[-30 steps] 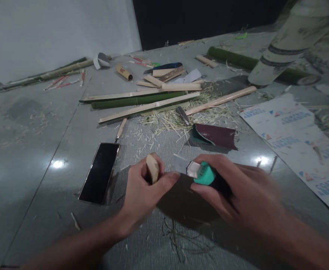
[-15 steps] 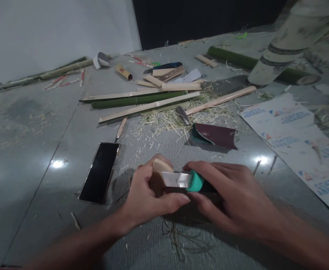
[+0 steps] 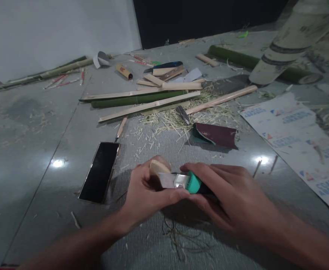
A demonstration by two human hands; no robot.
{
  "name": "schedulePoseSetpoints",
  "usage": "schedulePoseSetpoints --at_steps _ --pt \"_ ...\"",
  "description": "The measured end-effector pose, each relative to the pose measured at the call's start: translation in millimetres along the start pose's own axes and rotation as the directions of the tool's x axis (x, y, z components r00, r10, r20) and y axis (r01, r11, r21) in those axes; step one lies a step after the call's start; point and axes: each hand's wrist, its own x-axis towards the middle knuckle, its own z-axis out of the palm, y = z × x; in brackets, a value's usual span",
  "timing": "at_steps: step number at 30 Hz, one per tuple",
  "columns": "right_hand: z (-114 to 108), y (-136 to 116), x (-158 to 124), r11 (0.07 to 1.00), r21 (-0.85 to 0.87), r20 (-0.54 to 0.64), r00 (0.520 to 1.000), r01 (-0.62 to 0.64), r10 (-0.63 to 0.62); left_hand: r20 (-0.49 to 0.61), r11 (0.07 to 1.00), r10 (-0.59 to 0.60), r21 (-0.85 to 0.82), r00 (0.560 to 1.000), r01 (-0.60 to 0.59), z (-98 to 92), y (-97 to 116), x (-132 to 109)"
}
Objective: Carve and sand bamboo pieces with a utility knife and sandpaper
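My left hand (image 3: 146,191) is closed around a short pale piece of bamboo (image 3: 159,167), most of it hidden in the fingers. In my right hand (image 3: 226,197) is a utility knife (image 3: 193,182) with a teal front end and a dark body. Its flat metal blade lies against the near face of the bamboo piece. My left thumb rests along the knife's metal front, close to the teal part. Both hands are over the floor (image 3: 130,240), where a few thin fibres lie beneath them.
A phone (image 3: 99,172) lies at left. Beyond my hands are curled sandpaper (image 3: 219,135), a hammer (image 3: 220,100), shavings (image 3: 167,122) and bamboo strips (image 3: 150,106). Printed abrasive paper (image 3: 302,138) spreads at right. A green bamboo pole (image 3: 234,57) passes behind a pale upright tube (image 3: 282,48).
The knife and bamboo piece have shifted slightly left. My left thumb has come up onto the knife's metal front; the things on the floor stay where they were.
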Motion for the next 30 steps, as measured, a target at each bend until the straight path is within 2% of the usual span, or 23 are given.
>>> schedulePoseSetpoints --at_steps 6,13,19,22,25,30 --pt "1 -3 -1 0.999 -0.051 -0.048 0.999 0.007 -0.01 -0.056 0.99 0.103 0.1 0.993 -0.097 1.1 3 -1" --pt "5 -16 -6 0.979 -0.183 -0.15 0.987 -0.087 0.06 -0.122 0.979 0.068 0.199 0.99 -0.042 2.8 6 -10" --pt "-1 -9 -5 0.963 -0.197 -0.183 0.972 -0.183 0.148 -0.161 0.924 0.182 0.364 0.97 -0.113 3.1 8 -8" --pt "-3 -5 -3 0.97 -0.153 -0.18 0.971 -0.188 0.159 -0.173 0.947 0.144 0.31 0.974 -0.085 1.5 9 -4" --pt "-1 -3 -2 0.991 -0.053 -0.125 0.986 -0.12 0.113 -0.143 0.981 0.088 0.183 0.986 -0.061 0.3 9 0" --pt "1 0 -2 1.0 0.02 -0.035 0.999 -0.023 0.024 0.023 1.0 0.01 -0.001 1.0 -0.01 -1.6 5 1"
